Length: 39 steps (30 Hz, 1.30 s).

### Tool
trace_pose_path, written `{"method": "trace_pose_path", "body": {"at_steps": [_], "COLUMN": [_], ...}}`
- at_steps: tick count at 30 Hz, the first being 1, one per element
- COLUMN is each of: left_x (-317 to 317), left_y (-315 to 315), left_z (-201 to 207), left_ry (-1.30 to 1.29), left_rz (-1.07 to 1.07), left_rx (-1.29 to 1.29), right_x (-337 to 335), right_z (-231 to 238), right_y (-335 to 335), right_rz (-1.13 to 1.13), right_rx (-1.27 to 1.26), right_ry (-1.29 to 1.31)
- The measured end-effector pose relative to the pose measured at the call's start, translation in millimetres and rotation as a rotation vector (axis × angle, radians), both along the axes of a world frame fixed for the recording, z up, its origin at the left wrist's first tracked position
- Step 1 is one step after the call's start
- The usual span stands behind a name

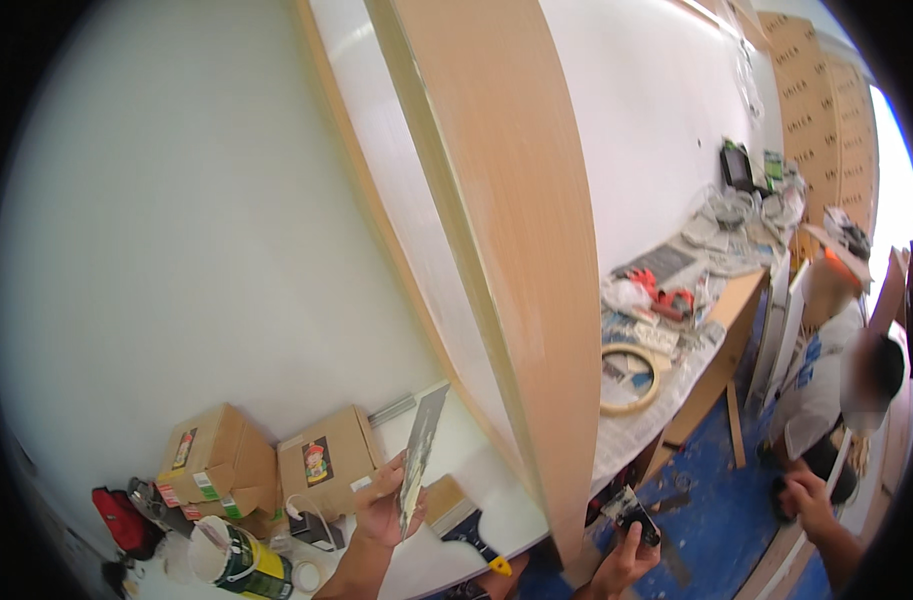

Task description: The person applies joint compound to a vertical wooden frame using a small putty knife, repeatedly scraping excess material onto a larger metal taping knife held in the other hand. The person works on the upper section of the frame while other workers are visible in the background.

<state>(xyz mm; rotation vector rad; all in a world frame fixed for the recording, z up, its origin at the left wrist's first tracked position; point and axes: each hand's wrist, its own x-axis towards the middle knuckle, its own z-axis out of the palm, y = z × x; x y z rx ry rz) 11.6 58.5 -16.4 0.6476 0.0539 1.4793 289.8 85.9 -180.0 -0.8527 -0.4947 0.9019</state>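
Two smeared blades up, one each side of the tall wooden panel

And here's the bigger one, a broad flat metal plate [424,430], grey, raised aslant just left of the wooden panel [506,200], pale paste streaked down its lower half! Smaller, just right of the panel's foot, comes the scraper [631,508], dark-handled, its blade daubed with the same pale stuff.

What a setting! The panel towers between the two tools, cutting off part of the paper-covered bench [621,445] to its right. Farther right, a co-worker in a white shirt [826,370]. Over to the panel's left, cardboard boxes [321,445] and a paste-stained bucket [261,565]; nearer its base, a wide-headed tool with a dark, yellow-tipped handle [468,527] lies flat. On the bench beside the panel, a tape ring [626,408].

Now the grips! The left hand [381,508], left of the panel, has its fingers closed about the plate's lower part, most of the metal rising above them. The right hand [624,568], right of the panel's foot, curls snugly around the scraper's handle, blade projecting beyond the fingertips.
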Motion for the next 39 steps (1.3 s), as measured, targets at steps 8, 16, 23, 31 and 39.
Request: {"method": "trace_pose_path", "body": {"at_steps": [8, 16, 23, 31, 39], "left_x": [4.7, 1.4, -25.4, -39.6, -36.0], "left_y": [1.3, -35.2, -68.7, -79.4, -75.4], "left_z": [14.8, 18.1, 10.3, 10.6, 13.8], "left_ry": [0.293, 0.279, 0.206, 0.186, 0.189], "left_rz": [0.256, 0.126, 0.113, 0.084, 0.104], "left_rx": [-0.132, -0.054, -0.068, -0.073, -0.091], "right_x": [18.3, 17.9, -8.4, -17.1, 3.5], "right_z": [99.8, 316.9, 374.6, 351.8, 442.2], "right_y": [52.0, 43.0, 68.5, 29.9, 59.6], "right_rz": [-0.240, -0.604, -0.280, -0.217, -0.176], "right_rx": [0.413, 0.999, 1.059, 1.004, 1.336], "right_ry": [-0.509, -0.870, -0.662, -0.641, -0.903]}}
